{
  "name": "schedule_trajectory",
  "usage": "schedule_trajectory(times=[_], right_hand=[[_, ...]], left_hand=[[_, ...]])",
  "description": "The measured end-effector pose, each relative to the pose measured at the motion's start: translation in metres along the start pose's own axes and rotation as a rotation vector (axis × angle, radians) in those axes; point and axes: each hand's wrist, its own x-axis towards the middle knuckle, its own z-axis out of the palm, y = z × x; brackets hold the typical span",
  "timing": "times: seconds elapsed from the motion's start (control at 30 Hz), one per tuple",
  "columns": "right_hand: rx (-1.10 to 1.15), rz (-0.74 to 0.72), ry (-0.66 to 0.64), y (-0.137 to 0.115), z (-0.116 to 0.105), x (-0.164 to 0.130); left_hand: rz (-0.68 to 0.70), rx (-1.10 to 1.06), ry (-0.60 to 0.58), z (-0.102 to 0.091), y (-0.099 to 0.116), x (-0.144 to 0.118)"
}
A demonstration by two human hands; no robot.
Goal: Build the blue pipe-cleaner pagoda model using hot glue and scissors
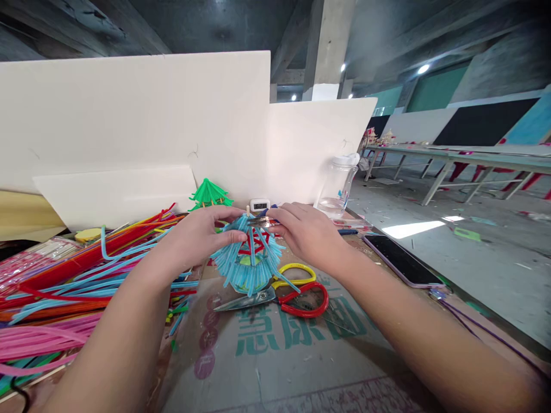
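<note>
My left hand [198,232] grips the top left of a small blue pipe-cleaner roof model [248,259] with red stems inside, held just above the cardboard sheet [279,355]. My right hand [306,230] holds small pliers [260,219] with blue handles, their metal tip touching the top of the model. Red and yellow handled scissors [284,293] lie on the cardboard right below the model.
A heap of coloured pipe cleaners [64,287] covers the left of the table. A green roof model [210,194], a small timer [259,205] and a clear bottle [338,184] stand at the back by white boards. A phone [401,259] lies at right near the table edge.
</note>
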Motion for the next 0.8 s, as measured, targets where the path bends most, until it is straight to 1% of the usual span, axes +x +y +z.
schedule_trajectory(times=[0.2, 0.3, 0.37, 0.47, 0.53, 0.6, 0.67, 0.7, 0.8], right_hand=[[0.040, 0.010, 0.008, 0.000, 0.001, 0.001], [0.037, 0.019, 0.047, 0.000, 0.000, 0.001], [0.043, 0.041, 0.087, 0.002, -0.002, 0.001], [0.029, 0.112, 0.138, 0.006, -0.005, 0.001], [-0.005, 0.150, 0.149, 0.010, -0.007, 0.001], [-0.042, 0.155, 0.139, 0.013, -0.008, 0.001], [-0.065, 0.143, 0.120, 0.015, -0.008, 0.000], [-0.068, 0.128, 0.116, 0.015, -0.008, 0.000], [-0.059, 0.057, 0.116, 0.013, -0.009, 0.000]], left_hand=[[0.040, -0.047, -0.010, -0.001, -0.005, 0.002], [0.034, -0.052, -0.001, -0.001, -0.008, 0.004], [0.024, -0.030, 0.023, 0.000, -0.010, 0.005], [0.007, -0.018, 0.067, 0.002, -0.014, 0.008], [-0.001, -0.017, 0.101, 0.003, -0.017, 0.009], [-0.005, -0.013, 0.131, 0.004, -0.019, 0.010], [-0.013, -0.011, 0.183, 0.003, -0.018, 0.009], [-0.016, -0.005, 0.228, 0.002, -0.015, 0.008], [0.005, 0.039, 0.439, 0.000, -0.004, 0.004]])
